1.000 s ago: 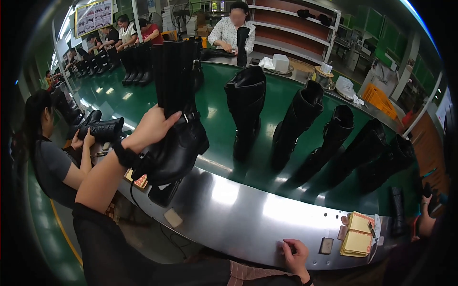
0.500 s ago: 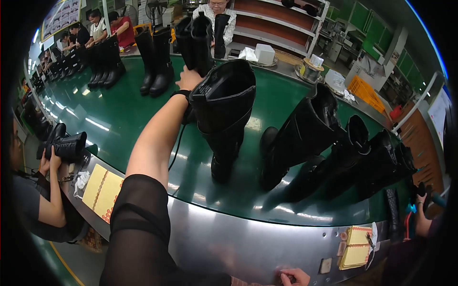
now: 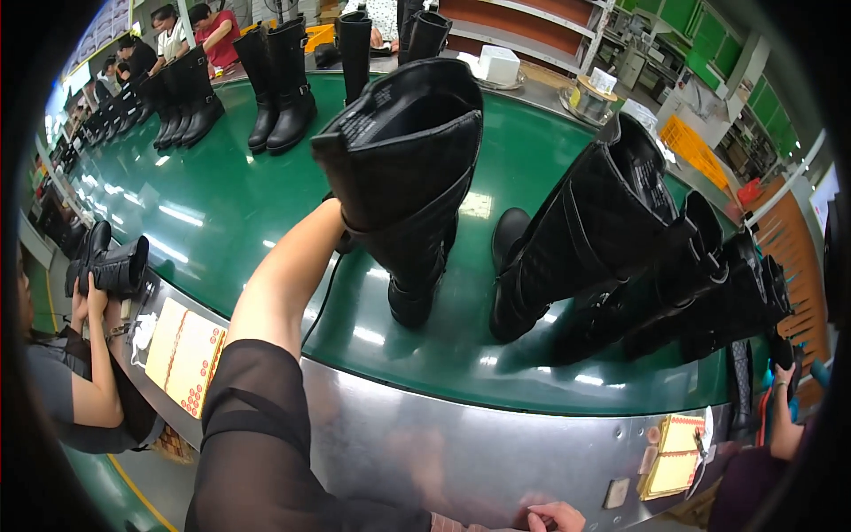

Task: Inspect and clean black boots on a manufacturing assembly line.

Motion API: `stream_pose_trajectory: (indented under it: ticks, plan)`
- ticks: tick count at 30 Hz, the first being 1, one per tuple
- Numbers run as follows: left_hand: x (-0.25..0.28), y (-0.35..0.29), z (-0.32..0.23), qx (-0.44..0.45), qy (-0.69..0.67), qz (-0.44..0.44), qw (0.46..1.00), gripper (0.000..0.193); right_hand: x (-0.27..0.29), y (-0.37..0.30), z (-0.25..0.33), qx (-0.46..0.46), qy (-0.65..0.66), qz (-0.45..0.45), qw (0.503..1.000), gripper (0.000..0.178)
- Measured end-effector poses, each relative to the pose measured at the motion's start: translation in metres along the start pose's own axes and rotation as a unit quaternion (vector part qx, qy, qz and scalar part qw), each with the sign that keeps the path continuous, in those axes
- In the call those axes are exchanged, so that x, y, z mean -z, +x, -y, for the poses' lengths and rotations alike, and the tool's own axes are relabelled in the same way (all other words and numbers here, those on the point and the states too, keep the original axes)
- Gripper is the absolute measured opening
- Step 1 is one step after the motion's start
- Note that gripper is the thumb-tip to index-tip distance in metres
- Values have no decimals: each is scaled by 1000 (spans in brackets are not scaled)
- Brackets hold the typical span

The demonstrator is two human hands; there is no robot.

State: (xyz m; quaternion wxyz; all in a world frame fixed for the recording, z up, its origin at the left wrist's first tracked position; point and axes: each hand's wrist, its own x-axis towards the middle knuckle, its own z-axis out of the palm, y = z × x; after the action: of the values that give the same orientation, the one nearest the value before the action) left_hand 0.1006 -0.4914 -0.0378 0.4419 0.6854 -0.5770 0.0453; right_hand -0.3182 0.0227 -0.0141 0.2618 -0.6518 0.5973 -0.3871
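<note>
My left forearm [image 3: 288,262] reaches forward over the green tabletop [image 3: 239,204], in a sheer black sleeve. My left hand is hidden behind a tall black boot [image 3: 403,204] that stands upright right in front of me, its shaft mouth toward me. Whether it touches or holds anything cannot be seen. At the lower edge, over the metal table border, lies my right hand [image 3: 557,516], partly cut off. Its fingers are curled in; anything inside them is hidden. Right of the near boot stand several more tall black boots [image 3: 585,222].
Further black boots [image 3: 284,89] stand along the far side. Yellow printed sheets [image 3: 182,355] lie at left, a yellow pad [image 3: 674,457] at right. A black cord [image 3: 324,301] runs by my forearm. A co-worker's hands [image 3: 89,301] hold boots at left; another person's hand [image 3: 782,377] is at right.
My left hand, earlier visible beside the boots across the table, is now hidden behind the near boot. The view has shifted, and the far boots look differently arranged. My right hand stays low.
</note>
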Motion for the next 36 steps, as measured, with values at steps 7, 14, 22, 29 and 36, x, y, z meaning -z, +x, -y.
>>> stream_pose_trajectory:
  ticks: [7,14,22,29,36]
  plan:
    - [1,-6,15,-32,-23,34,999,37,1,9,-1,60,9,6,998,22]
    - [18,3,10,-50,-80,92,991,31,1,9,4,24,26,6,999,16]
    - [128,-21,-11,-43,-177,302,936,25,1,1,-2,-7,5,11,1000,10]
    - [242,-100,-79,4,-237,427,873,43,3,-3,2,-24,47,15,998,8]
    - [213,-144,-187,-122,-143,287,939,77,2,-7,-5,16,65,-1,998,8]
